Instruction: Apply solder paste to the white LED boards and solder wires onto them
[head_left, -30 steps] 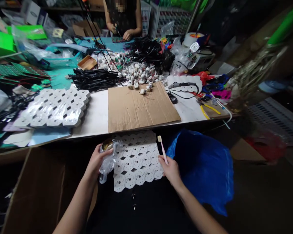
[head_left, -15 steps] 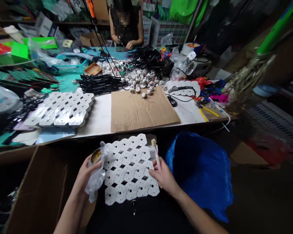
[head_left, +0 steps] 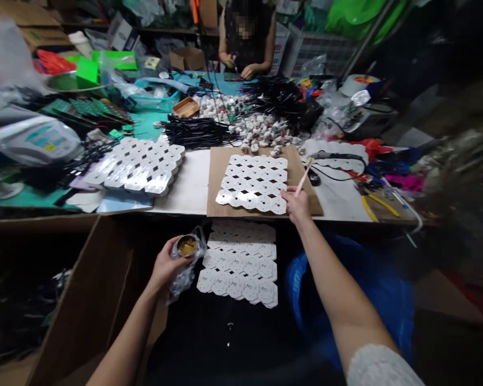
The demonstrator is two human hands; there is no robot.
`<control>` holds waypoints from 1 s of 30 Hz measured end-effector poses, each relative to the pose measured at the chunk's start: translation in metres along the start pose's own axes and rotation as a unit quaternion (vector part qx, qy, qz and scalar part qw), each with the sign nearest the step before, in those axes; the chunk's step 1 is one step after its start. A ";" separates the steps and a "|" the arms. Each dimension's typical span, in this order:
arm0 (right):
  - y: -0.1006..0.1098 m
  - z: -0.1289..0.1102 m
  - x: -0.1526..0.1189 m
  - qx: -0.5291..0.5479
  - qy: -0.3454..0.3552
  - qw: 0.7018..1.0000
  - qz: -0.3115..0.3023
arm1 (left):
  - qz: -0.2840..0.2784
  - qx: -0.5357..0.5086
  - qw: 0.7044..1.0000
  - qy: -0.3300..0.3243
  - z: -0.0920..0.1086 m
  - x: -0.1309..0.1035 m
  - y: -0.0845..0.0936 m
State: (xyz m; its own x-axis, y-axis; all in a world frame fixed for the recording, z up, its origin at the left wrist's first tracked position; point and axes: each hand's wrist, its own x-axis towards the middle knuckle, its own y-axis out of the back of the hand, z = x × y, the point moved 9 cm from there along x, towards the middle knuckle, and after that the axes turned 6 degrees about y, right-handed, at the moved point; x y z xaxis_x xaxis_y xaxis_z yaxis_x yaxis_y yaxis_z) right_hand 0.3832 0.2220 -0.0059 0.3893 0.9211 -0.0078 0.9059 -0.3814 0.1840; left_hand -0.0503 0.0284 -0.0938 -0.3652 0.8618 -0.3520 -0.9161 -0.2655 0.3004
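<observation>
My right hand (head_left: 298,208) grips the corner of a white circuit board panel (head_left: 253,184) with rows of diamond cut-outs, over the cardboard sheet (head_left: 216,166) on the table. The same hand also holds a pale pink toothbrush (head_left: 301,182), bristles upward. In my left hand (head_left: 166,266) is a small round tin (head_left: 187,246) of yellowish-brown stuff, with a clear plastic bag (head_left: 182,282) around it. Beside that hand, more white panels (head_left: 238,271) lie on my lap in a stack.
Another stack of panels (head_left: 139,166) stands left on the table. Black cables (head_left: 195,131) and small white parts (head_left: 261,131) are heaped behind the cardboard. Yellow-handled pliers (head_left: 380,206) lie right, above a blue bag (head_left: 354,289). A person (head_left: 247,48) works opposite.
My right hand has carried the top panel from my lap forward onto the cardboard, with the toothbrush still in it. The stack beneath is now exposed. The view has swung left.
</observation>
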 end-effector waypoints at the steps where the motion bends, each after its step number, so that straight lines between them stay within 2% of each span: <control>1: 0.004 -0.005 0.001 -0.028 0.022 0.999 0.010 | -0.003 0.010 1.000 -0.011 0.003 0.001 -0.005; 2: 0.008 -0.012 -0.004 -0.065 0.056 0.996 0.022 | -0.007 0.022 0.999 -0.023 0.006 0.002 -0.009; 3: 0.012 -0.028 -0.015 -0.150 0.137 0.978 0.043 | -0.013 0.033 0.999 -0.034 0.009 0.003 -0.012; 4: 0.007 -0.042 -0.033 -0.233 0.218 0.947 0.032 | -0.022 0.046 0.998 -0.046 0.012 0.004 -0.015; 5: -0.007 -0.048 -0.056 -0.288 0.281 0.915 -0.022 | -0.030 0.058 0.996 -0.058 0.015 0.005 -0.017; 6: -0.025 -0.047 -0.083 -0.315 0.325 0.886 -0.104 | -0.038 0.068 0.995 -0.069 0.017 0.006 -0.019; 8: -0.058 -0.034 -0.140 -0.338 0.358 0.838 -0.237 | -0.051 0.088 0.991 -0.085 0.020 0.006 -0.021; 10: -0.086 -0.016 -0.187 -0.350 0.355 0.794 -0.349 | -0.061 0.103 0.988 -0.093 0.024 0.005 -0.023; 12: -0.105 0.002 -0.212 -0.370 0.318 0.770 -0.411 | -0.073 0.110 0.986 -0.102 0.029 0.003 -0.026; 17: -0.125 0.026 -0.220 -0.397 0.226 0.752 -0.475 | -0.086 0.133 0.982 -0.102 0.035 0.002 -0.032; 20: -0.128 0.030 -0.224 -0.405 0.207 0.742 -0.493 | -0.074 0.138 0.983 -0.094 0.035 0.003 -0.033; 23: -0.126 0.030 -0.223 -0.397 0.204 0.750 -0.488 | -0.063 0.128 0.985 -0.095 0.032 0.004 -0.033; 27: -0.118 0.031 -0.194 -0.403 0.192 0.778 -0.442 | -0.040 0.104 0.992 -0.055 0.016 0.011 -0.025; 30: -0.116 0.039 -0.166 -0.481 0.179 0.756 -0.406 | 0.000 0.083 0.996 -0.006 0.002 0.015 -0.013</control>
State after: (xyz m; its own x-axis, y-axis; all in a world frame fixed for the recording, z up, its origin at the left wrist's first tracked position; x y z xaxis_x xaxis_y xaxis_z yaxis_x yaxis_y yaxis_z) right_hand 0.2198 0.1102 -0.0642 -0.4560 0.8490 -0.2669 0.2155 0.3963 0.8925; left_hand -0.0434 0.0454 -0.1007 -0.3618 0.8670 -0.3426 -0.8757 -0.1901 0.4438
